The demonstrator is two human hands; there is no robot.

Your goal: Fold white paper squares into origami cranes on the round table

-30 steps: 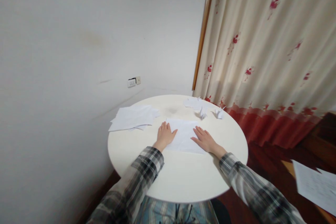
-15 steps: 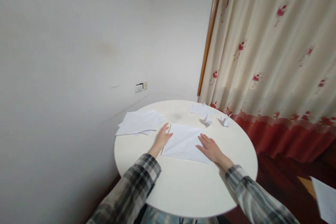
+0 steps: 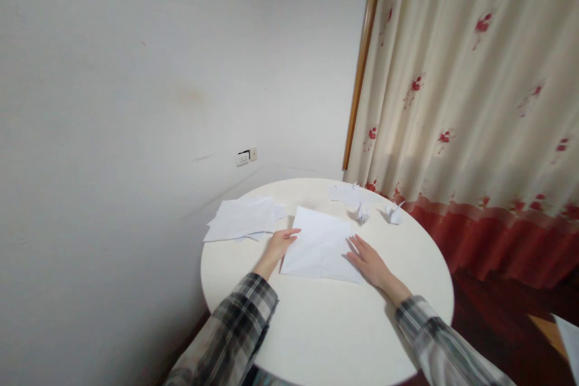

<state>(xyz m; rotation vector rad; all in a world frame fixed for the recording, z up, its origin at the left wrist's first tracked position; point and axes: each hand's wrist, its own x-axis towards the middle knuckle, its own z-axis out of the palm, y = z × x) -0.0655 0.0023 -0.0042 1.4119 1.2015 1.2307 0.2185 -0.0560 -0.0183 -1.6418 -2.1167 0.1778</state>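
A white sheet of paper [image 3: 320, 242] lies in the middle of a round white table [image 3: 325, 319]. My left hand [image 3: 279, 243] is at the sheet's left edge, thumb and fingers closed on that edge, which stands raised off the table. My right hand [image 3: 370, 260] lies flat on the sheet's right corner, fingers stretched out, pressing it down. Both sleeves are grey plaid.
A loose pile of white sheets [image 3: 244, 218] lies at the table's left back. Two small folded paper figures [image 3: 362, 213] [image 3: 394, 213] and a crumpled paper [image 3: 346, 193] sit at the back right. A wall stands left, a flowered curtain [image 3: 474, 102] right.
My left hand slid off the sheet to its left edge and took hold of it, lifting that side. The right hand stayed flat on the paper. The view shifted slightly.
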